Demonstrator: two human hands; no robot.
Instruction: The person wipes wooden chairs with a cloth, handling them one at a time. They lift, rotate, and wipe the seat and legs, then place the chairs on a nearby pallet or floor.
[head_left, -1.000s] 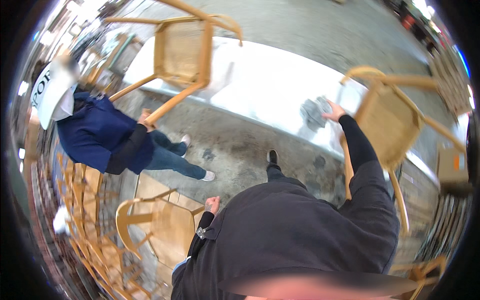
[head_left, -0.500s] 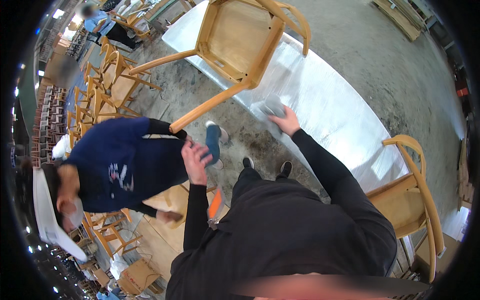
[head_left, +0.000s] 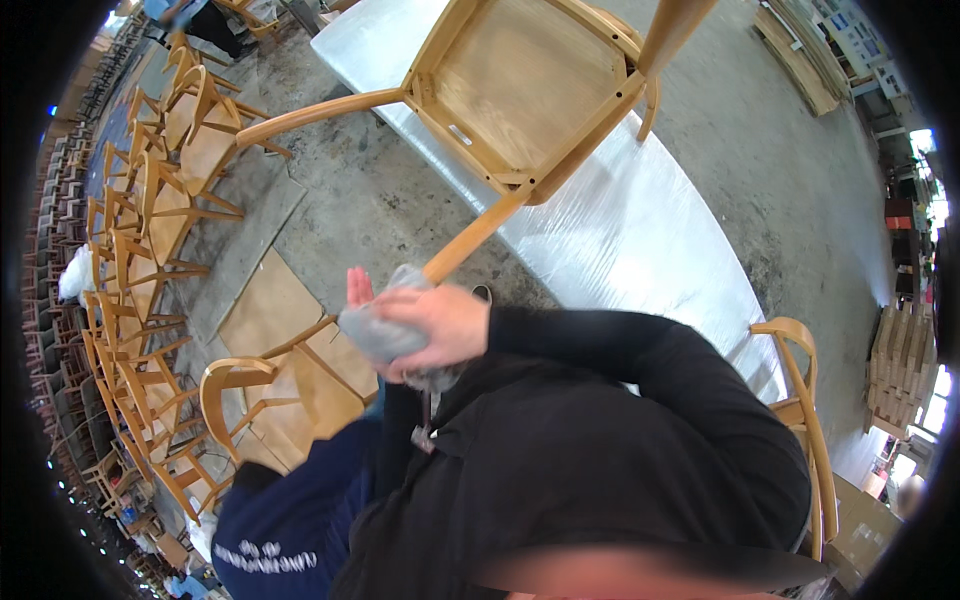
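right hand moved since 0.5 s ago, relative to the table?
Yes. The right hand, clutching a grey cloth, has come off the wrapped table and now sits at the end of the upturned chair's leg.

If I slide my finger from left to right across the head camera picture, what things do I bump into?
Rows of wooden chairs → grey cloth in the right hand → upturned chair on the wrapped table → chair → stacked boards.

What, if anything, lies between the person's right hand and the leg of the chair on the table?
Only the grey cloth. The right hand presses it around the end of the chair leg, with the left hand behind. Nothing else visible intervenes.
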